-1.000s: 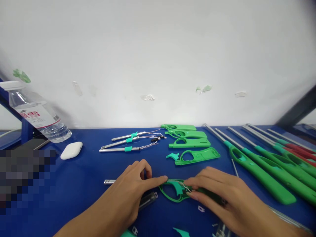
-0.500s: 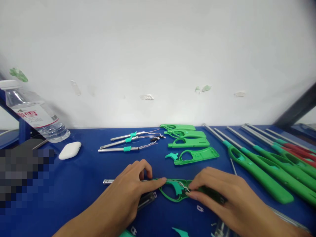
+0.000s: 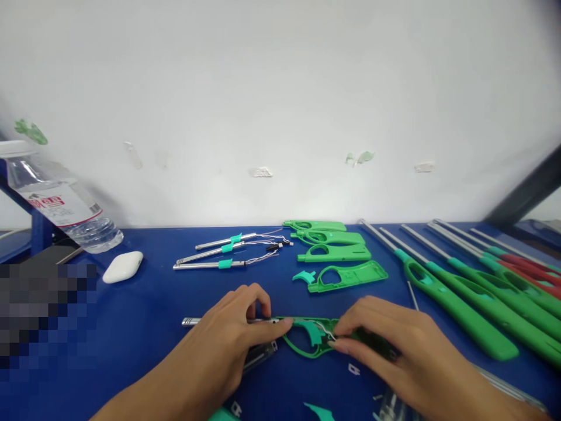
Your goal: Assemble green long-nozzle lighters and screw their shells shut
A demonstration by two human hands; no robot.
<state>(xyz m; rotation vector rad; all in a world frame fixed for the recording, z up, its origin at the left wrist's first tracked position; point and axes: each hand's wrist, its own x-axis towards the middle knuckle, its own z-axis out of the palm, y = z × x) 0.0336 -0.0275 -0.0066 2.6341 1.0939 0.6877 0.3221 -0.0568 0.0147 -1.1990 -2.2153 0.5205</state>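
Head view: on the blue bench [image 3: 153, 304], the left hand [image 3: 228, 351] pinches a metal tube [image 3: 193, 321] against a green lighter shell [image 3: 302, 349] the right hand [image 3: 394, 351] grips; uneven pressure could dislodge its thin wires [image 3: 326, 333].

**Operator:** How is this view lit?

**Legend:** Brightly and evenly. Diffuse light nearly washes out the white wall [image 3: 280, 88]. Your left hand [image 3: 232, 342] and right hand [image 3: 394, 351] cast only soft, faint shadows on the blue surface [image 3: 144, 316]. The water bottle [image 3: 56, 204] throws a pale shadow rightward onto the wall.

**Operator:** And the sharpness?

**Legend:** The centre is crisp, and the green lighters [image 3: 460, 304] carry a mild sheen. Your lens bends lines toward the edges. The bottle leans and smears at far left, the top corners darken, and the bottom edge goes soft. A pixelated block [image 3: 48, 321] masks the lower left.
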